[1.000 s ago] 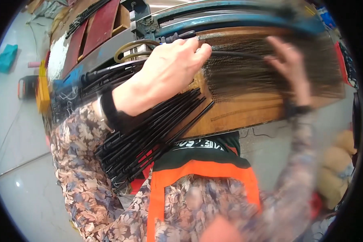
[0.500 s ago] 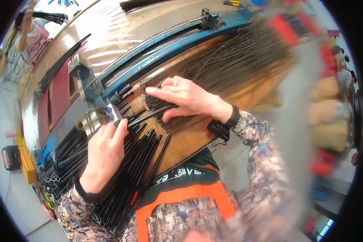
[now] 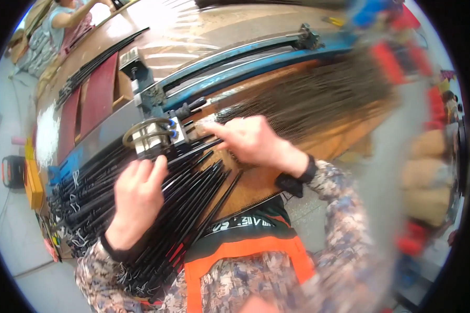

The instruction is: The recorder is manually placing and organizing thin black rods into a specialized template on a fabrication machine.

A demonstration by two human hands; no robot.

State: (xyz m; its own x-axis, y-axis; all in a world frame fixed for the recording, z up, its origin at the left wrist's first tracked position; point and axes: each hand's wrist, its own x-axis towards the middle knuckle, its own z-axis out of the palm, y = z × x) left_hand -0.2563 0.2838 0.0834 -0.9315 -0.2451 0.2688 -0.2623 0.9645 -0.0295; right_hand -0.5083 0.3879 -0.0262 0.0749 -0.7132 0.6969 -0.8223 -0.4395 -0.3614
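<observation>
My left hand is closed, its fingertips at the lower end of a slim black rod beside a small metal clamp fixture with blue fittings and a curved hose. Across from it my right hand pinches the rod's other end, index finger reaching toward the fixture; its thumb is partly hidden. Beneath my left hand spreads a thick pile of black rods with white cords at their far ends. Long thin coil springs lie in a dense, blurred bundle beyond my right hand.
A blue rail runs behind the springs on the wooden bench. Dark red boards and more black rods lie at the left. Across the bench, another person's arm shows. A yellow case stands at the left.
The view has shifted, so the bench sits further right. My right hand's fingers have drawn closer together on the rod, nearer the fixture. The other person's arm has come down.
</observation>
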